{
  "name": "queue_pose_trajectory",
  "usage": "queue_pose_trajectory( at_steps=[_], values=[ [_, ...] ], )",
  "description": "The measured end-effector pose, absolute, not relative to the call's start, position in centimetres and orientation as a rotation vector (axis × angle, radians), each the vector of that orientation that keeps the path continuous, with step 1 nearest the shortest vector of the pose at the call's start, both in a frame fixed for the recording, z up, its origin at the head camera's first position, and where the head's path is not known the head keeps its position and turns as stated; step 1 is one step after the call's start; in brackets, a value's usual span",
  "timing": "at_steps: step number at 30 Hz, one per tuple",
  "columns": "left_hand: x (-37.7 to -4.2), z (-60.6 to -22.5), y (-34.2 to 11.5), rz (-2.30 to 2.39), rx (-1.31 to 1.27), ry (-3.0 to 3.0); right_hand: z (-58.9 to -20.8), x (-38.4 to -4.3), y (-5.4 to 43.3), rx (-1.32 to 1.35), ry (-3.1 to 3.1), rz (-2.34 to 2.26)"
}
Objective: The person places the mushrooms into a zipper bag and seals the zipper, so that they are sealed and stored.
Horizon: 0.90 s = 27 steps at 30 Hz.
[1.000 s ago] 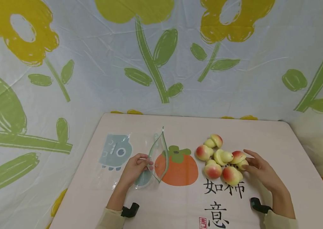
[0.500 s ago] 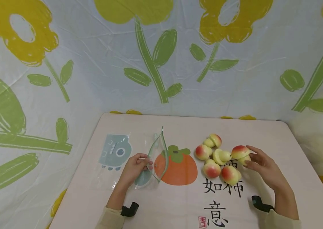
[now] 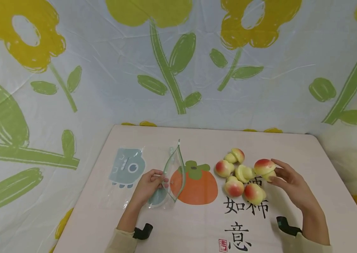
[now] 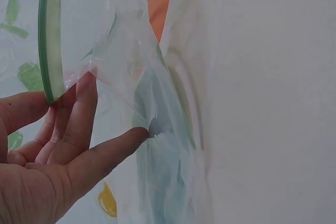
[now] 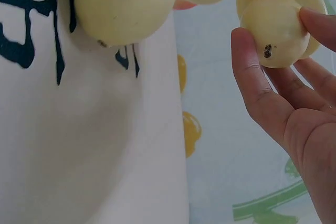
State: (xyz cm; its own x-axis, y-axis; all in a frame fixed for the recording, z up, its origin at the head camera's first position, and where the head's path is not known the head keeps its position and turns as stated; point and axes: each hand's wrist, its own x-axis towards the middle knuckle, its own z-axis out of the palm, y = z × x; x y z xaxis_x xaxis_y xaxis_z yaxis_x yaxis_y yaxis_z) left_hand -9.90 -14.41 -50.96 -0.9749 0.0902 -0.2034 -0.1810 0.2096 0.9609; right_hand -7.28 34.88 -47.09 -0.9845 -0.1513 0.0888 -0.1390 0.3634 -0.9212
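Note:
My left hand (image 3: 150,184) grips a clear zip bag (image 4: 115,40) by its green-edged mouth, which stands parted and faces right in the head view. The rest of the bag lies to the left over the table. On the other side, my right hand (image 3: 293,186) pinches a toy mushroom (image 3: 264,167) with a red and yellow cap, between thumb and fingers. In the right wrist view its pale stem (image 5: 275,30) shows a small dark spot. Below and left of this hand lie several similar mushrooms (image 3: 234,187) in a loose group.
A pink table mat (image 3: 260,147) bears a printed orange persimmon (image 3: 198,188) between the bag and the mushrooms. Black characters (image 3: 238,235) are printed nearer the front. Behind the table hangs a flowered cloth (image 3: 112,70).
The right hand has lifted the mushroom off the table and away from the group, then shifted it slightly left. The left hand and the bag have stayed in place.

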Motion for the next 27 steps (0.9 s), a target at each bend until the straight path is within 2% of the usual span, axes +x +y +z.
queue_pose_trajectory(
  at_steps=[13,27],
  values=[
    [-9.9,-51.2,-14.4,1.840,-0.075,2.266,-43.9,-6.8,31.2,-0.474,2.659,-1.740],
    [-9.9,-51.2,-14.3,1.844,-0.062,2.269,-40.7,-9.0,26.8,-0.762,2.540,-1.790]
  ],
)
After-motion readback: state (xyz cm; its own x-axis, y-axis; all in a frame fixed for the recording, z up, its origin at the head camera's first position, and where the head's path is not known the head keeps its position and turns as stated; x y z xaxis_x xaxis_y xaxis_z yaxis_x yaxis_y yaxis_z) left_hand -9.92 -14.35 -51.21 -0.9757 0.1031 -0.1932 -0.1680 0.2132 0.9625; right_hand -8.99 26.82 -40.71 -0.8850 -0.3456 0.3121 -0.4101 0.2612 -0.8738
